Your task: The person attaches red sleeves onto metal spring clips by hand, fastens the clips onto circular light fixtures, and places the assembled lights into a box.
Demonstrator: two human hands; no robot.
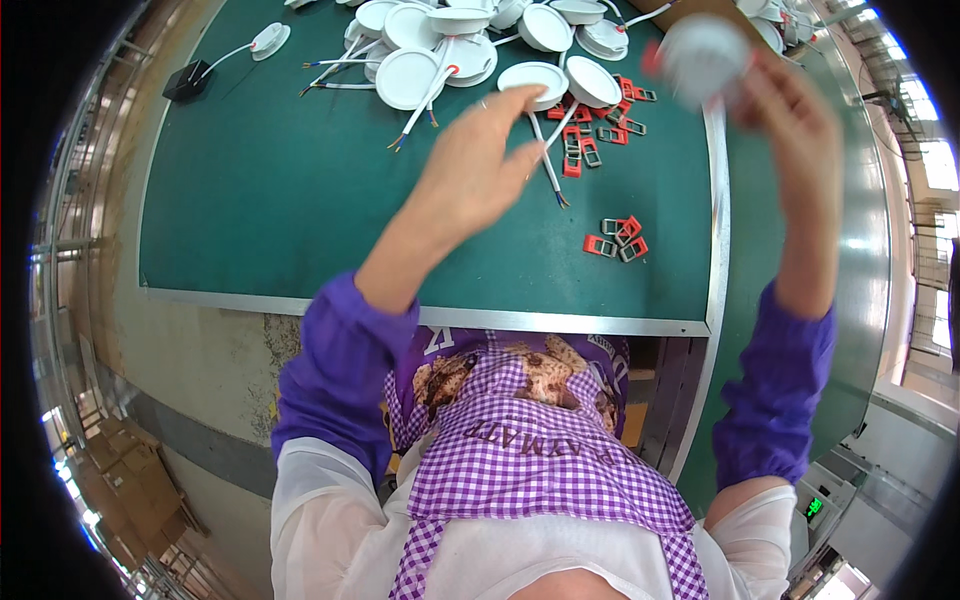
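White round lamp disc, blurred, is gripped by right hand above the green table's far right corner. Left hand, fingers loosely spread, is held over the disc pile near red clips.

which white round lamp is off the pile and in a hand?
The blurred white round lamp at top right, held up by the right hand. The other lamps lie on the green mat; the open left hand reaches toward them, holding nothing.
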